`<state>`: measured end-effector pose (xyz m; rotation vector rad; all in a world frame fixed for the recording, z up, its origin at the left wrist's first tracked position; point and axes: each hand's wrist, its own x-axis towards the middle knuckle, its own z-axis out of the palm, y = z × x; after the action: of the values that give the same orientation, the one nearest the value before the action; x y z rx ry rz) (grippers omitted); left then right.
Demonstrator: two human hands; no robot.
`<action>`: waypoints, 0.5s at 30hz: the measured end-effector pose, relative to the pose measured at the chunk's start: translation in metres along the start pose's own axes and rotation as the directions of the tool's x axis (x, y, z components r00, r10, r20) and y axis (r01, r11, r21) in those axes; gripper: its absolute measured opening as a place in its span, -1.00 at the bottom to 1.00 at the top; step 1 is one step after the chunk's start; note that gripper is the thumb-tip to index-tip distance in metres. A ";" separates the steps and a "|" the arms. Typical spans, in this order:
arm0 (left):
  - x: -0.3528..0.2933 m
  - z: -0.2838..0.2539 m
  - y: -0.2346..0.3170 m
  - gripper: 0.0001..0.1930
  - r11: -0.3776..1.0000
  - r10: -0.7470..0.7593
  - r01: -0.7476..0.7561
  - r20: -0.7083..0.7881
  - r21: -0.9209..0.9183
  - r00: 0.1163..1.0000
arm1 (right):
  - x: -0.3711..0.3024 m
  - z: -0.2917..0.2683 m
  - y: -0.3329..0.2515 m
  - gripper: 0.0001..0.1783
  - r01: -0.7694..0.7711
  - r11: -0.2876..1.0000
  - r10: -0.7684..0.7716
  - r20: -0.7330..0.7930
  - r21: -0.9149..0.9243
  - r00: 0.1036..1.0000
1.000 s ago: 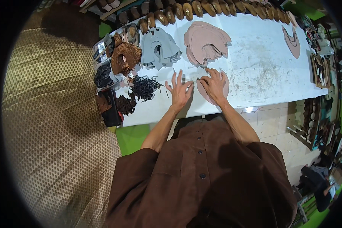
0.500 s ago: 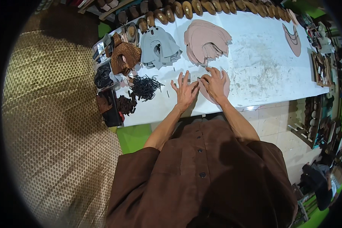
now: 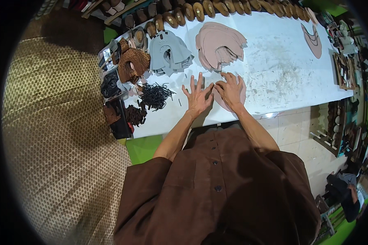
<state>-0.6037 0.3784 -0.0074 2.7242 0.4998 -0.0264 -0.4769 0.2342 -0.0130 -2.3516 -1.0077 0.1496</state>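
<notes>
A pink shoe-upper piece lies flat near the table's front edge, largely covered by my right hand. The thumb and forefinger of that hand close together at the piece's left edge, while its other fingers rest bent farther up. Any small thing under those tips is too hidden to make out. My left hand is beside it with fingers spread, its forefinger tip close to the right hand's tips. Beyond both hands sits a stack of pink upper pieces. Left of that is a stack of grey upper pieces.
A heap of thin black strips and a pile of brown strips lie to the left. Leopard-patterned pieces are behind them. Brown shoe lasts line the far edge. A wooden tray stands at the right end.
Both hands stay nearly in place over the pink piece, with the left fingers shifting slightly. The whole view has moved a little. At lower right, a person has shifted.
</notes>
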 end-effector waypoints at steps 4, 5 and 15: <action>-0.002 -0.001 -0.005 -0.51 1.000 0.026 -0.026 0.012 0.014 1.000 | -0.013 -0.010 0.004 -0.74 -0.022 1.000 0.023 -0.051 0.018 0.998; -0.001 0.000 -0.006 -0.52 0.999 0.036 -0.036 0.011 0.007 0.999 | -0.017 -0.012 0.007 -0.75 -0.021 1.000 0.021 -0.054 -0.003 0.998; 0.003 0.003 -0.009 -0.56 0.996 0.092 -0.093 -0.038 -0.014 0.995 | -0.017 -0.011 0.012 -0.84 0.008 0.998 -0.010 -0.032 -0.070 0.999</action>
<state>-0.6037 0.3867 -0.0138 2.7341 0.3818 0.0530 -0.4778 0.2108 -0.0125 -2.4045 -1.0234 0.0742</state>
